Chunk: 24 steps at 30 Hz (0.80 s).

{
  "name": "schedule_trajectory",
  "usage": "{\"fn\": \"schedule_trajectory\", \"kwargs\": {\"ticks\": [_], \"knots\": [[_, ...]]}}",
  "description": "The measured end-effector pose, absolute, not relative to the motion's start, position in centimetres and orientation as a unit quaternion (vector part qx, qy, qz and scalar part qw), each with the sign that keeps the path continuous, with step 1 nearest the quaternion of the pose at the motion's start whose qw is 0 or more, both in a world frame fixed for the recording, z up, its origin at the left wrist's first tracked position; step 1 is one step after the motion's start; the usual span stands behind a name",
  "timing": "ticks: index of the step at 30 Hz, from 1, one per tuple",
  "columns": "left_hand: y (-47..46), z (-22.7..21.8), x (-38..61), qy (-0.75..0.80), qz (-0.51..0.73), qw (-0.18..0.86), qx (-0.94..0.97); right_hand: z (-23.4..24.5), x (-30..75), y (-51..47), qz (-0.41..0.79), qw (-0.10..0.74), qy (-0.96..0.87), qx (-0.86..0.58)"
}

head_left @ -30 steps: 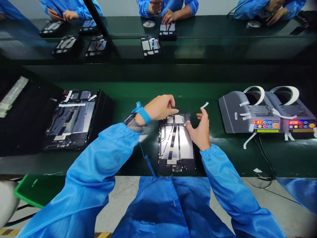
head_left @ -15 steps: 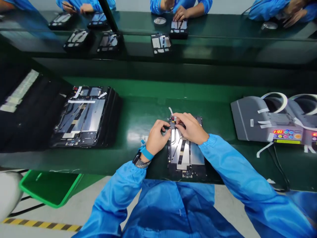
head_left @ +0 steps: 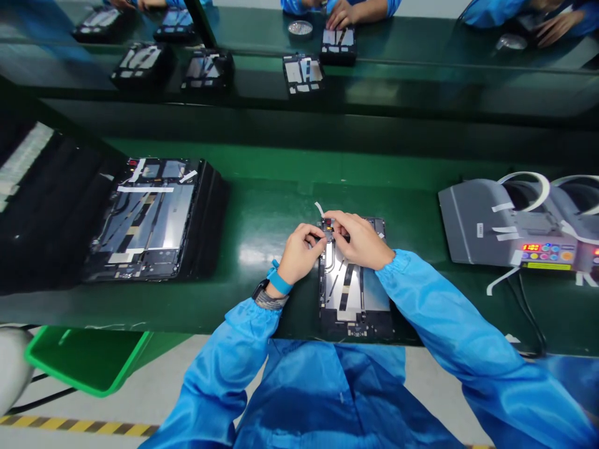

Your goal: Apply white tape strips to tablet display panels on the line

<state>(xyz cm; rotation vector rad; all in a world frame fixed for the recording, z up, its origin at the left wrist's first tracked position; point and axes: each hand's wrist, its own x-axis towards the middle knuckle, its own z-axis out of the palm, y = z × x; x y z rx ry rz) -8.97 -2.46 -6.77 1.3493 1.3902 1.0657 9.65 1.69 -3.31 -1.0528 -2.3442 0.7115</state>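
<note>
An opened tablet (head_left: pixel 375 290) lies flat on the green bench in front of me, its silver inside and dark ribbon cables showing. My left hand (head_left: pixel 302 251) is closed in a pinch at the tablet's upper left edge. Bent over the top left part is my right hand (head_left: pixel 356 239), its thumb and index finger curled down close to the left fingertips. What either hand pinches is too small or hidden to make out. A short strip of white tape (head_left: pixel 319 209) sticks up just beyond the right index finger.
At left stands a stack of opened tablets (head_left: pixel 173 218) beside dark stacked panels. Grey tape dispensers (head_left: pixel 477 224) with lit buttons are at right, a cable hanging below. A green bin (head_left: pixel 88 374) sits under the bench edge. Co-workers' hands (head_left: pixel 343 14) work across the far bench.
Both hands stay at the tablet's upper left corner with only slight finger shifts. The camera view has tilted and moved a little.
</note>
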Motion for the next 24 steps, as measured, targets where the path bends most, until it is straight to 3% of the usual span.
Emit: {"fn": "schedule_trajectory", "kwargs": {"ticks": [13, 24], "knots": [[-2.1, -6.5, -9.4, 0.565, 0.426, 0.453, 0.542, -3.4, 9.9, 2.1, 0.293, 0.277, -0.842, -0.359], [-1.8, -6.5, -9.9, 0.563, 0.417, 0.529, 0.479, -3.4, 10.1, 1.9, 0.309, 0.277, -0.819, -0.397]]}}
